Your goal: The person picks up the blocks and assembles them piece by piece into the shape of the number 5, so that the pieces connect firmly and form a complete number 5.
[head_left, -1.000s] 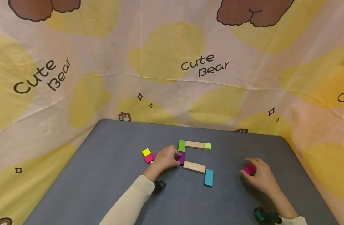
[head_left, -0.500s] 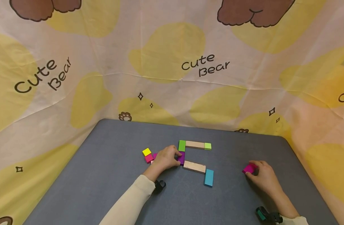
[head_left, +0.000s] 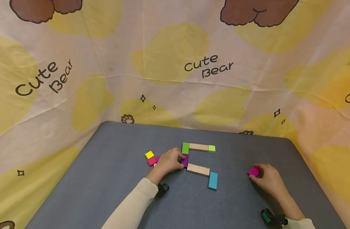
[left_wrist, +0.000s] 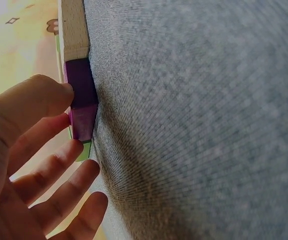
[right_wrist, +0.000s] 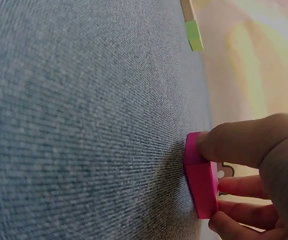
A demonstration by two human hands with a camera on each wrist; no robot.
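My left hand (head_left: pixel 168 161) rests on the grey table (head_left: pixel 106 171). Its thumb (left_wrist: pixel 44 97) and index fingertip touch the left side of a purple block (head_left: pixel 185 161) (left_wrist: pixel 82 107) that lies flat. That block sits between a green block (head_left: pixel 185 148) and a wooden bar (head_left: pixel 198 170). At the right of the table my right hand (head_left: pixel 268 179) pinches a magenta block (head_left: pixel 253 171) (right_wrist: pixel 201 180) between thumb and fingers, and the block touches the table.
Another wooden bar (head_left: pixel 198 147) and a light green cube (head_left: pixel 211 148) form the top row. A blue block (head_left: pixel 212 181) lies below the lower bar. Yellow (head_left: pixel 149 155) and pink (head_left: pixel 151 161) blocks sit left of my left hand. A printed cloth backdrop surrounds the table.
My right hand has slid slightly to the right, so the magenta block shows more at its fingertips. The left hand and the laid blocks have not moved.
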